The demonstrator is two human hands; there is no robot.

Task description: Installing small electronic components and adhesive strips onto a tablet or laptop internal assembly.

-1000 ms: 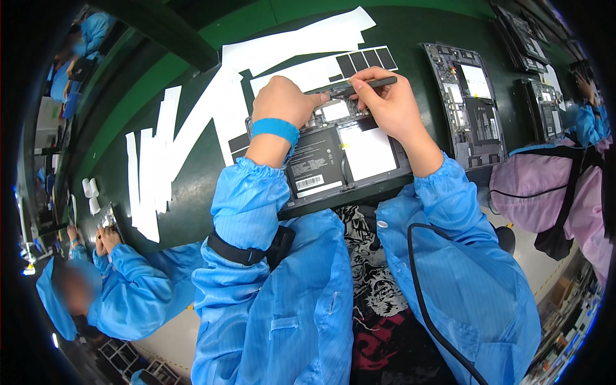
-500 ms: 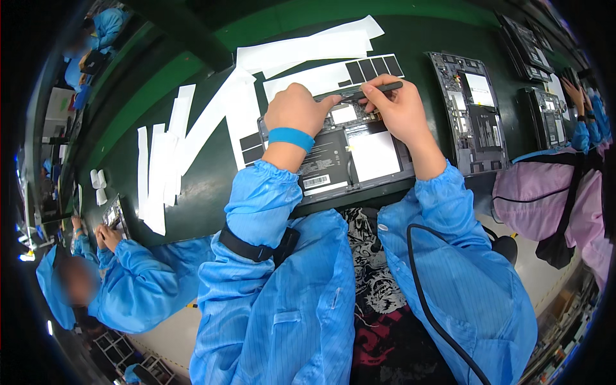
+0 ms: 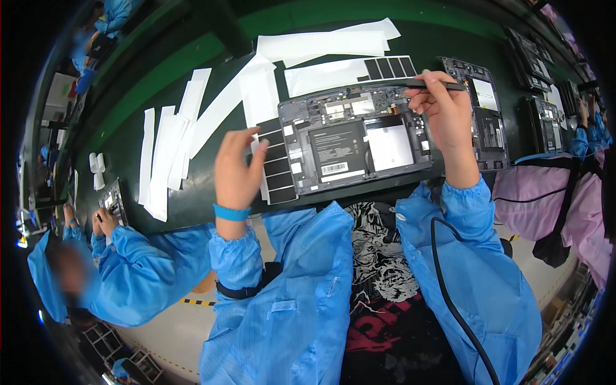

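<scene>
An opened laptop base [image 3: 307, 181] lies in front of me on the green table, with its black battery [image 3: 337, 138] and circuit boards exposed. Beside the battery is a shiny pale rectangular part [image 3: 390, 149]. My left hand [image 3: 239, 170] hovers at the laptop's left side with fingers apart and nothing in them. Closest to its fingertips is a white backing sheet bearing black rectangular pads [image 3: 276, 153]. Above the laptop's far right corner, my right hand [image 3: 446, 112] is closed on slim black tweezers [image 3: 454, 86], which point left.
White paper strips [image 3: 170, 154] spread over the table to the left, and another backing sheet [image 3: 327, 76] with black pads lies behind the laptop. More opened laptop bases [image 3: 491, 131] stand at right. A co-worker in blue [image 3: 138, 276] sits at left; a pink garment [image 3: 529, 192] is at right.
My left hand has left the laptop's far edge and come down to the left, near the black pads. My right hand has drawn right with the tweezers, uncovering the laptop's inside.
</scene>
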